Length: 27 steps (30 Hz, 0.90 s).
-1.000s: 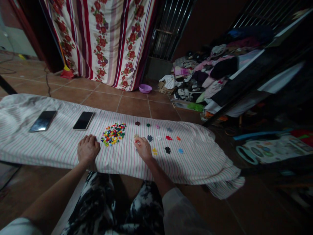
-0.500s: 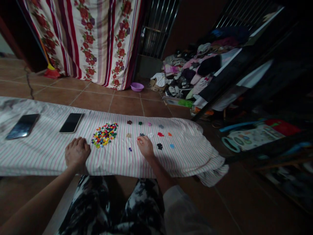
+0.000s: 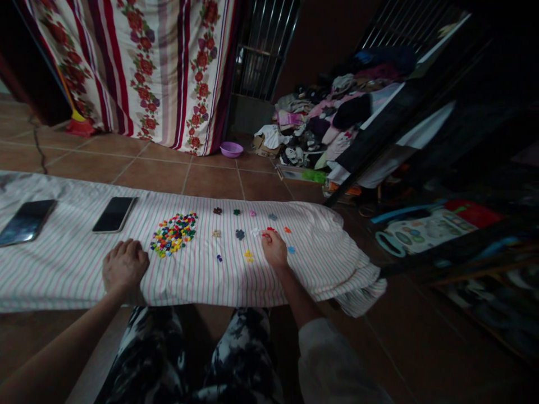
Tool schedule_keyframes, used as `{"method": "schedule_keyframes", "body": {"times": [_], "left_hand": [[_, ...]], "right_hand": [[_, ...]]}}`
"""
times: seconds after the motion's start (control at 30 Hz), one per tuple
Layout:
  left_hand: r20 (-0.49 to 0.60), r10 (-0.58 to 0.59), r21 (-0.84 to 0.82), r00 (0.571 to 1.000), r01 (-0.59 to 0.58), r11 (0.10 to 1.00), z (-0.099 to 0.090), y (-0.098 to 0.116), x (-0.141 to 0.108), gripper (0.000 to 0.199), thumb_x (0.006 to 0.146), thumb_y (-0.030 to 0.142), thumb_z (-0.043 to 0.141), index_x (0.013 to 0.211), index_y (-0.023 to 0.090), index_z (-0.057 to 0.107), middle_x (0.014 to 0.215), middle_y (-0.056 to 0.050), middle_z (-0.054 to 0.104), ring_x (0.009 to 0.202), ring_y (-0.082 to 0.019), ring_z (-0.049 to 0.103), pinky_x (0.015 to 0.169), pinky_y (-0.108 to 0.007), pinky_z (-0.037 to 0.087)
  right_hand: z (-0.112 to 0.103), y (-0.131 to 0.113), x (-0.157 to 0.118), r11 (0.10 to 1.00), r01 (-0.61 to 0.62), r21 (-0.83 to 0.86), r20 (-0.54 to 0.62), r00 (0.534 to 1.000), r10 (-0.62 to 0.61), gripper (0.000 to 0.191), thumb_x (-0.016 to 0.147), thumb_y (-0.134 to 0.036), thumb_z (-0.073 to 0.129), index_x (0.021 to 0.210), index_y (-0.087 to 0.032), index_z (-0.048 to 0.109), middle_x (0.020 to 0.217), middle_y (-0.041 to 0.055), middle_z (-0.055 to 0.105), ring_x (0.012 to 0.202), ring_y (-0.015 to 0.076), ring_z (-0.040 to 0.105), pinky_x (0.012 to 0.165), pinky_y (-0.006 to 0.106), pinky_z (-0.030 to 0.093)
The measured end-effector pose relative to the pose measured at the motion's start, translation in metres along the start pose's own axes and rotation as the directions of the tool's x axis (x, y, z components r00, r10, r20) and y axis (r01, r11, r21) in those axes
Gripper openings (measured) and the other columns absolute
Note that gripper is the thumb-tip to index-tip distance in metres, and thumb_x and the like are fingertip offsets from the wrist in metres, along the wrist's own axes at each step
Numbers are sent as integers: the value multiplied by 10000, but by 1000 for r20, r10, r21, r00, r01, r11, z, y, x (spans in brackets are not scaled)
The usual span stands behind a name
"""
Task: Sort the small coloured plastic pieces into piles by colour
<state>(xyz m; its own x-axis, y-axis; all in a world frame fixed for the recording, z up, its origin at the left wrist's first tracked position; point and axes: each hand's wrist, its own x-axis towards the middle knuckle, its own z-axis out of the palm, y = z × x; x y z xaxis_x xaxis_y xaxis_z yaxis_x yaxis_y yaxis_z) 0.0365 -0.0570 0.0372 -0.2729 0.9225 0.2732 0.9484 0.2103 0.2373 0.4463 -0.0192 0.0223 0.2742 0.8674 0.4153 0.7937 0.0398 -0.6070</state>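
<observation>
My right hand is over the striped cloth, thumb and fingers pinched on a small red bead. Its fingertips are at the red pile, partly covered, beside the white pile. Yellow beads lie to its left, light blue ones to its right. The black pile is hidden beneath the hand. My left hand rests on the cloth with fingers curled, holding nothing visible. Between the hands is a mixed heap of colourful beads.
Small piles in grey, beige, brown, green, pink, orange and purple lie around. Two phones lie at left. A purple basin and a clothes heap are beyond.
My right hand has moved right, from above the yellow beads to the red pile, uncovering the yellow and covering the black. My left hand stays resting. The view has shifted slightly.
</observation>
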Motion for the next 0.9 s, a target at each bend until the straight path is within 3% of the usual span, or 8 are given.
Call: {"method": "schedule_keyframes", "body": {"times": [0.23,0.37,0.63,0.9], "left_hand": [[-26,15,10,1000,-14,1000,2,-1,0,336,890,267,379,1066,151,641,1267,-144,635,1252,-300,524,1033,-452,409],[-5,11,24,1000,-11,1000,2,-1,0,341,895,268,374,1066,144,642,1278,-148,635,1246,-308,537,1033,-455,410],[-7,-6,25,1000,6,1000,3,-1,0,361,893,276,389,1121,139,633,1323,-151,616,1301,-312,501,1064,-460,393],[8,-32,7,999,32,999,5,-1,1,384,892,289,389,1160,143,622,1339,-154,608,1332,-322,472,1083,-473,376]], "right_hand": [[-11,33,18,993,-110,35,-18,994,110,267,747,-234,481,865,-194,717,866,74,735,783,197,648,817,319,515],[-14,46,27,992,-121,16,-21,992,122,283,740,-230,477,864,-193,729,901,82,733,881,221,651,892,351,504],[-13,59,41,991,-123,-59,-28,992,122,332,769,-212,448,910,-160,744,968,125,715,963,247,634,958,384,476],[-3,64,45,987,-127,-98,-43,991,124,331,751,-146,442,896,-168,738,888,104,706,958,250,629,967,399,470]]}}
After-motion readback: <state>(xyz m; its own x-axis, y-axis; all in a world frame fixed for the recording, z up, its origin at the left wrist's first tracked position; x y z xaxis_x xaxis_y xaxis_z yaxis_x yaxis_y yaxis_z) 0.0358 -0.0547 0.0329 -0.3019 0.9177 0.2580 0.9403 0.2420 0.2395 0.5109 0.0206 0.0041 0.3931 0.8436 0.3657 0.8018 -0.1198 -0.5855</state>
